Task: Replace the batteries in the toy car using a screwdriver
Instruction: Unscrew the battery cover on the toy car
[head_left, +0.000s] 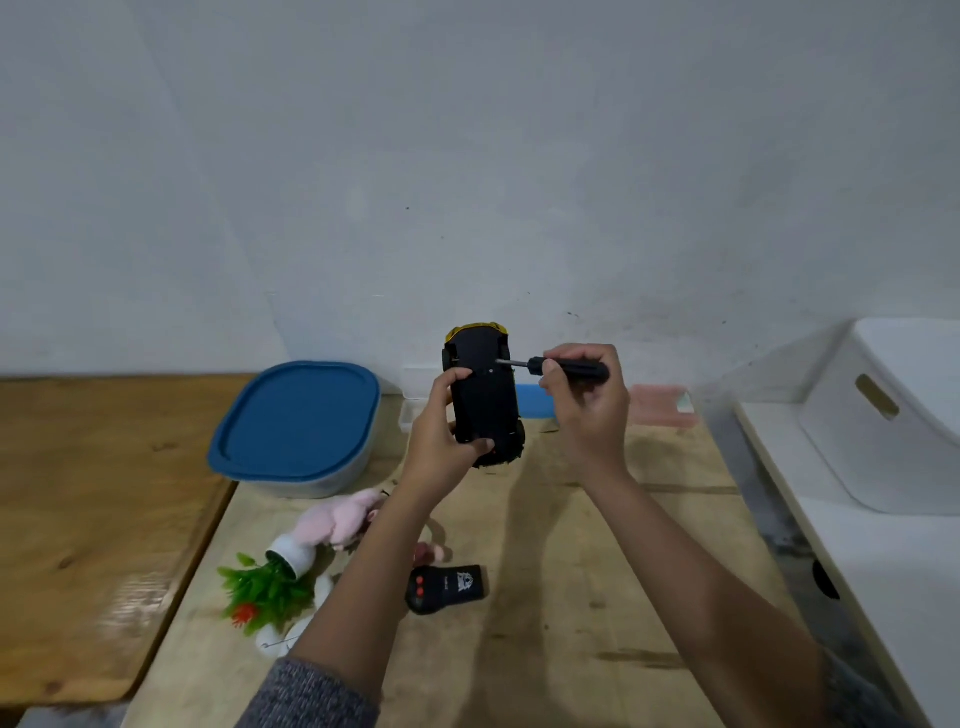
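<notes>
Got toy car (485, 397) flipped belly-up in left hand (441, 431), clamped above table's (571, 597) far edge so screw faces me. Right hand (584, 410) wrapped round screwdriver (556, 366), tip on battery cover screw.

Car (485, 400) black underneath w/ yellow edge; screwdriver (563, 367) black; lid (298, 418) blue; remote (447, 587) black w/ 2 red buttons; plush toy (340, 519) pink.

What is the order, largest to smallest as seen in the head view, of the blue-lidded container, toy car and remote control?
1. blue-lidded container
2. toy car
3. remote control

The car is held up nearer the camera, so its lead over the remote is unsure.
</notes>
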